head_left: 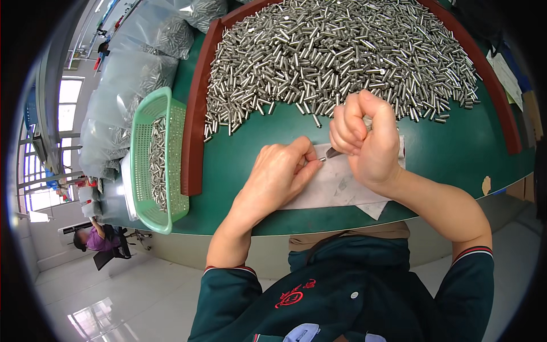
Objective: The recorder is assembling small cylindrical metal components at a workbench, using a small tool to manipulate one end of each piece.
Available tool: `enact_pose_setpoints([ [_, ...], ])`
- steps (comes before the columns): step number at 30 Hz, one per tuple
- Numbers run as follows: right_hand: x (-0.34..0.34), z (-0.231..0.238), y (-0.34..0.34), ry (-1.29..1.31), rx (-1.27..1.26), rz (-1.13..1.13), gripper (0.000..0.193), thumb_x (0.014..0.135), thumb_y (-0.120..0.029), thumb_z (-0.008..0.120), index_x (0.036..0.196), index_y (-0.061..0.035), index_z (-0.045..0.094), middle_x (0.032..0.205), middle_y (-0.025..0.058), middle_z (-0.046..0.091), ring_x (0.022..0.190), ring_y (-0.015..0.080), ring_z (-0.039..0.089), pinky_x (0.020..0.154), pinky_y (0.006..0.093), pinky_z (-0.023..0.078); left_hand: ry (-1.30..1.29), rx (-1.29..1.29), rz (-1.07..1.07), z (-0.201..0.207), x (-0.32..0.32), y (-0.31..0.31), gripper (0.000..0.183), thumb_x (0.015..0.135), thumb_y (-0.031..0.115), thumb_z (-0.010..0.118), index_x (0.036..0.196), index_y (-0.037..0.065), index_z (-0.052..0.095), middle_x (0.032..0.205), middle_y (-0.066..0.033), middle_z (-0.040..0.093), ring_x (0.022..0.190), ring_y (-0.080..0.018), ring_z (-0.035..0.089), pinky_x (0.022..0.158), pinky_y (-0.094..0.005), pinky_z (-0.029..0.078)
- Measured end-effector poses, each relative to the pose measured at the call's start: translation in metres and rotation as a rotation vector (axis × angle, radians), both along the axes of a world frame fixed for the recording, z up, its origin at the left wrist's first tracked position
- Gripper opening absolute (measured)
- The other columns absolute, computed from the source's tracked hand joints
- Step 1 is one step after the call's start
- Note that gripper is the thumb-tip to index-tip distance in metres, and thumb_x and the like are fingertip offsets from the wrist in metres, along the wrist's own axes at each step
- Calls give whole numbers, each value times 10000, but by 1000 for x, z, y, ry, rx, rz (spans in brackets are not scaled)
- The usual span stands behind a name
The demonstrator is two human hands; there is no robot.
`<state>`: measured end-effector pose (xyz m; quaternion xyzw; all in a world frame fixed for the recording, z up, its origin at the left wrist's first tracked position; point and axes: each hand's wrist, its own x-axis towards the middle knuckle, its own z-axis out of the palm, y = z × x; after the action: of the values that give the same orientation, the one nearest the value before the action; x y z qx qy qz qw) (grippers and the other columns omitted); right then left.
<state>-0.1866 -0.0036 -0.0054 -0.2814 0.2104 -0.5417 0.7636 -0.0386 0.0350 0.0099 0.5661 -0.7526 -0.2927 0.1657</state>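
The green surface [450, 165] is bordered by a red-brown frame [199, 125], inside which a broad pile of metal pins [342, 57] is heaped. A pale sheet [353, 194] is laid near the front edge. Above it, a single pin [322, 159] is pinched between thumb and forefinger of the left hand [276, 174]; a dark tool [332, 153] is gripped in the curled right hand [373, 137], its tip pointed toward that pin; whether the two touch cannot be told. More pins are held in a green basket [137, 142] beside the frame, and clear bags [122, 80] are lined up beyond. The room is lit by windows [69, 94]; on the pale, glossy floor [114, 302] a person in purple [101, 241] is seated.
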Motion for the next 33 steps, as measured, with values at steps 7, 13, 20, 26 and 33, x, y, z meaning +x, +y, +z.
enact_pose_setpoints([
  [7, 1, -2, 4, 5, 48, 34, 364, 846, -206, 306, 502, -87, 287, 456, -15, 282, 402, 66, 222, 382, 225, 199, 2, 4, 2, -2, 1, -1, 140, 713, 88, 637, 693, 4, 526, 462, -62, 419, 398, -149, 374, 404, -283, 300],
  [13, 1, -3, 4, -12, 30, 30, 365, 845, -202, 308, 499, -87, 290, 457, -17, 285, 400, 64, 225, 382, 227, 200, 9, 9, 1, -3, 2, 0, 150, 715, 95, 642, 693, 2, 526, 466, -63, 426, 401, -148, 376, 405, -281, 301],
  [20, 3, -5, 5, 78, 4, 40, 398, 869, -297, 276, 515, -116, 272, 444, -23, 246, 397, 80, 177, 393, 236, 183, 11, 53, 16, -2, 1, -2, 154, 711, 91, 653, 694, 1, 528, 463, -61, 416, 404, -139, 359, 405, -279, 298],
  [26, 1, -3, 2, -25, 49, 35, 366, 851, -208, 299, 506, -86, 288, 465, -15, 281, 402, 62, 214, 377, 223, 189, 0, 37, 17, -2, 2, -1, 157, 706, 88, 658, 693, 1, 527, 459, -53, 416, 403, -134, 356, 404, -276, 297],
  [33, 1, -4, 2, -28, 42, 49, 346, 839, -190, 294, 509, -85, 286, 472, -12, 280, 404, 63, 211, 379, 225, 184, 20, 51, 23, -3, 2, -1, 157, 705, 80, 657, 686, 0, 523, 459, -54, 424, 404, -130, 362, 406, -274, 300],
])
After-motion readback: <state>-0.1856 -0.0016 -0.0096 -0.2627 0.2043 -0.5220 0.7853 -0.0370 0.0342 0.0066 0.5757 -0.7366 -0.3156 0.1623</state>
